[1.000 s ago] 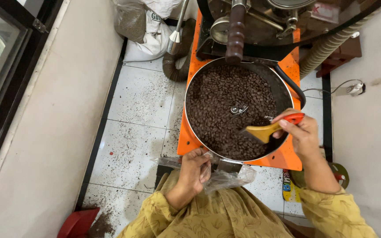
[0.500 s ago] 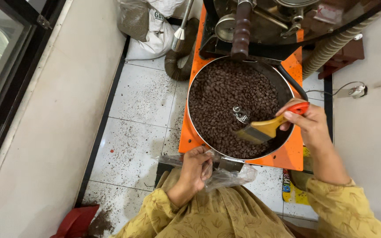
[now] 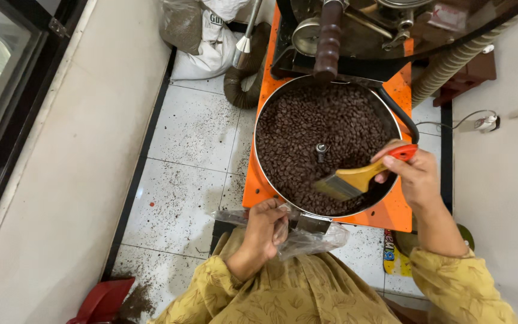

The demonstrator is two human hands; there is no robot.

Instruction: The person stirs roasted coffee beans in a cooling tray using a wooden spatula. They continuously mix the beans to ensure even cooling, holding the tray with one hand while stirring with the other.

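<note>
Change: since the earlier pictures the brush (image 3: 355,180) has been carried lower in the tray, from about 3 o'clock toward 5 o'clock, and its bristles now lie on the beans; the left hand has kept its place at the tray's near edge.
Right hand: the right hand (image 3: 412,174) is closed around the brush handle, whose red end shows above the fingers; the wooden part and pale bristles are pointed toward 8 o'clock.
Left hand: the left hand (image 3: 265,225) is closed on a clear plastic bag (image 3: 313,240), which is held just under the tray's rim at 6 o'clock.
Hands together or apart: the two hands are kept well apart, one at each side of the tray's near edge.
Tray: a round metal tray (image 3: 258,162) is filled with dark roasted coffee beans (image 3: 313,117), with a small metal hub (image 3: 321,147) seen at its middle.
Machine: the tray is set in an orange machine body (image 3: 258,189); a dark brown cylindrical handle (image 3: 328,36) is seen at 12 o'clock.
Floor: white floor tiles (image 3: 187,162) at 9 o'clock are speckled with dark crumbs; a red dustpan (image 3: 103,300) is seen at 7 o'clock.
Clothing: mustard patterned sleeves (image 3: 460,288) are worn.
</note>
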